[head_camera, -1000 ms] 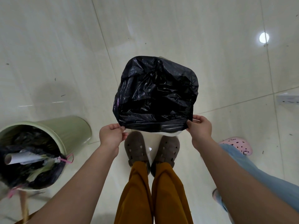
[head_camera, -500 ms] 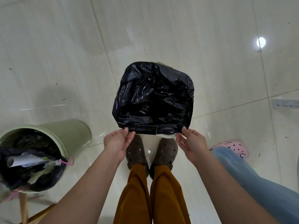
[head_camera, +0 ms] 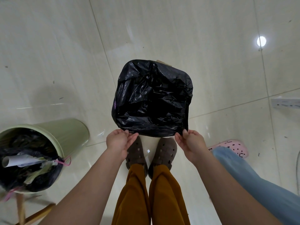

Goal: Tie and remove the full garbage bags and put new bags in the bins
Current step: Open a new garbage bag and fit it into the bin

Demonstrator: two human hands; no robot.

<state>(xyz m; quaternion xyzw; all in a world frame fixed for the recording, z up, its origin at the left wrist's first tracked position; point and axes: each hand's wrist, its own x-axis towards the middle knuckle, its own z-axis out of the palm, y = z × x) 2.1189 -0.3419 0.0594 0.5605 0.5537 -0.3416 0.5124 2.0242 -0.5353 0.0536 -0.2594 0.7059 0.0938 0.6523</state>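
Left hand (head_camera: 119, 141) and right hand (head_camera: 190, 141) pinching near corners of black bag (head_camera: 152, 98); mouth facing up, roughly square, over bin.

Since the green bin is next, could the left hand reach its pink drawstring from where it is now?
Probably yes. The left hand pinches the black bag, so it must let go first. Open floor lies between it and the pink drawstring on the green bin.
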